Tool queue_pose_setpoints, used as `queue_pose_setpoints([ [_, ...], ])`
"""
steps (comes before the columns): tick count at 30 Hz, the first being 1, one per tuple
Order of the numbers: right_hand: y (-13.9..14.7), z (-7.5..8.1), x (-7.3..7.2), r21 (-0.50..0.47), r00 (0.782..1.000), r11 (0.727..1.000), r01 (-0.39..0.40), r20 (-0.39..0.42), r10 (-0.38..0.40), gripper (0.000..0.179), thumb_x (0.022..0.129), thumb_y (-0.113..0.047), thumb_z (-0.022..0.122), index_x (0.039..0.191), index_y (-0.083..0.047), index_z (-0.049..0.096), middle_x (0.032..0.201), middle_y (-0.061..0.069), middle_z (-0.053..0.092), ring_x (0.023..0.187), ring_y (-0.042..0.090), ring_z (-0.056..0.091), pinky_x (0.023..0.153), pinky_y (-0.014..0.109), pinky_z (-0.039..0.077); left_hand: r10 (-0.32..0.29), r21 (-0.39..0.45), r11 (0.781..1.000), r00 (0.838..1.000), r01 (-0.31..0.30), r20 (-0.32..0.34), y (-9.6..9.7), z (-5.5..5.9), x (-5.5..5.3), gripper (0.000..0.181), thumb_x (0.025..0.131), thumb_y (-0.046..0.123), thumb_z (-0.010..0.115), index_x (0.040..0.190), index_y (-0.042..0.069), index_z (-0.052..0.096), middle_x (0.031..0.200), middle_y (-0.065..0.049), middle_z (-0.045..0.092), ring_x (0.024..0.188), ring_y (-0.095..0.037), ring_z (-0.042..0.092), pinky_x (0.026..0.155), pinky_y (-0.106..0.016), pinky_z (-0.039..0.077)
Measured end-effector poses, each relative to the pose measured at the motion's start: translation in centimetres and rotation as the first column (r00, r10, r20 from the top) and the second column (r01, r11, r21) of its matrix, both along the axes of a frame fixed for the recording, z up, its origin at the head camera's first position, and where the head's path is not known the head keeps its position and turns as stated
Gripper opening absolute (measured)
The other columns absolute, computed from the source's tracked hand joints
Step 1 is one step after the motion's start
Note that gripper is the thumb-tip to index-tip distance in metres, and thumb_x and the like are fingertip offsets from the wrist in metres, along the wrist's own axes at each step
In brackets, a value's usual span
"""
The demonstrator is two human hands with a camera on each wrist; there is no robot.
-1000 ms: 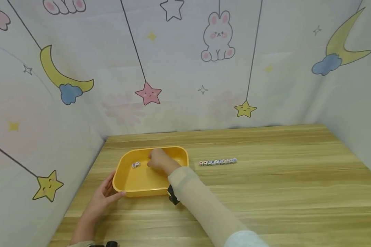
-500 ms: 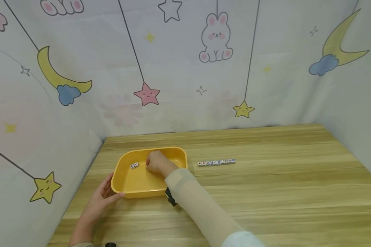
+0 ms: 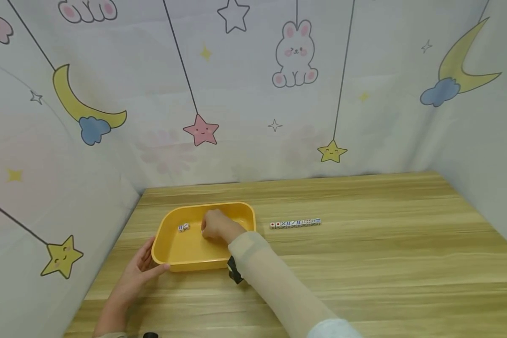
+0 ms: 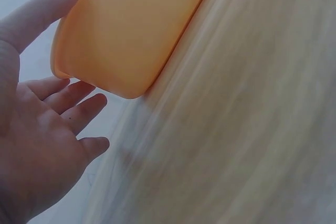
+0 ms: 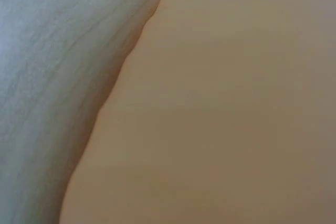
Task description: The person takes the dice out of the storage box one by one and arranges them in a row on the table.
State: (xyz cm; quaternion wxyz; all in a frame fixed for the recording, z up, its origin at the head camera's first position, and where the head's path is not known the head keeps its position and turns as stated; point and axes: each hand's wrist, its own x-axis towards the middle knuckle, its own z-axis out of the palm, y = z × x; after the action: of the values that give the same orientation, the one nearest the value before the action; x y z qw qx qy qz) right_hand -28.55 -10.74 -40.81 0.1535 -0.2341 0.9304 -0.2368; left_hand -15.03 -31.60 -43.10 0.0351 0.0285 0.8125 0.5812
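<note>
A yellow plastic tray [image 3: 194,257] stands on the wooden table. My left hand [image 3: 135,274] is at its near left corner, thumb on the rim and fingers spread along the outer side; the left wrist view shows this hand [image 4: 47,140] with a loose, mostly bare palm. Inside the tray, my right hand [image 3: 219,226] is lowered with its fingers bent together, pinching a small white die [image 3: 203,232] that peeks out at the fingertips. Two more dice [image 3: 183,227] lie side by side in the tray, left of that hand. The right wrist view holds only blurred sleeve.
Right of the tray, a straight row of several dice [image 3: 295,223] lies on the wooden table [image 3: 363,263]. A pale cloth backdrop [image 3: 245,94] with moons, stars and a rabbit hangs behind the table and along its sides.
My right hand's fingers have closed together inside the tray, and a bit of white die now shows at their tips. My left hand stays at the tray's corner.
</note>
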Motion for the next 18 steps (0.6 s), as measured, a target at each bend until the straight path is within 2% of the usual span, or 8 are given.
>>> queue_pose_setpoints([
  [9,0.6,-0.1,0.0,-0.065,0.999,0.998,-0.002,0.047,0.005,0.004,0.082,-0.007,0.073,0.078,-0.008,0.073,0.065,-0.003,0.057,0.056,0.009,0.047,0.048,0.017,0.039,-0.004,0.001,1.0,1.0,0.004,-0.008,0.2,0.0,0.0,0.089,0.09,0.009,0.068,0.154,0.0,0.006,0.159,-0.022,0.009,0.142,-0.044,0.013,0.092,0.0,0.031],
  [13,0.8,-0.3,0.0,-0.108,0.996,0.994,0.012,0.084,-0.003,0.004,0.083,-0.01,0.074,0.084,-0.006,0.074,0.067,-0.004,0.057,0.055,0.008,0.048,0.048,0.017,0.041,-0.005,0.001,1.0,1.0,0.005,-0.002,0.2,0.0,0.1,0.09,0.09,0.01,0.067,0.154,0.001,0.005,0.159,-0.022,0.007,0.142,-0.044,0.012,0.091,0.0,0.031],
  [18,1.4,0.0,0.1,-0.216,0.988,0.975,0.052,0.156,-0.019,0.008,0.083,-0.008,0.072,0.091,-0.006,0.073,0.071,-0.002,0.059,0.057,0.01,0.05,0.049,0.019,0.043,0.001,-0.007,1.0,1.0,-0.001,0.007,0.0,-0.1,0.0,0.091,0.09,0.01,0.068,0.154,0.002,0.004,0.159,-0.022,0.006,0.142,-0.044,0.012,0.09,0.0,0.032],
])
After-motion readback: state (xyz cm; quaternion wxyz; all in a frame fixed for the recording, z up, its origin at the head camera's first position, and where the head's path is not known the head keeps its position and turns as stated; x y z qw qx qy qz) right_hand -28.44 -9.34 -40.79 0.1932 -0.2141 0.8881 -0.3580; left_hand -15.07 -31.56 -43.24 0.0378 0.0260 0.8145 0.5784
